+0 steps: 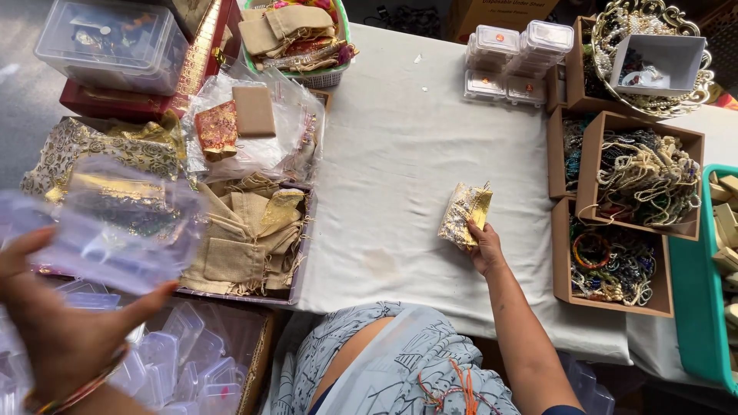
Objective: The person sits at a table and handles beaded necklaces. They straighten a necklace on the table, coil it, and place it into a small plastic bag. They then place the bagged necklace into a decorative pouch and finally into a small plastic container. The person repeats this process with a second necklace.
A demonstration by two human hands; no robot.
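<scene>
My left hand [58,327] is raised at the lower left and grips a clear plastic box [127,230], blurred by motion, above a carton of more clear boxes. My right hand [487,250] rests on the white cloth near the table's middle and holds a small gold and silver pouch [464,214] by its lower end. The pouch lies against the cloth.
A tray of beige jute pouches [246,238] sits left of the cloth [400,161]. Brown boxes of beaded jewellery [642,180] line the right side, beside a teal tray [696,307]. Small clear lidded boxes [519,61] stand at the back. A carton of empty clear boxes [192,361] is at lower left.
</scene>
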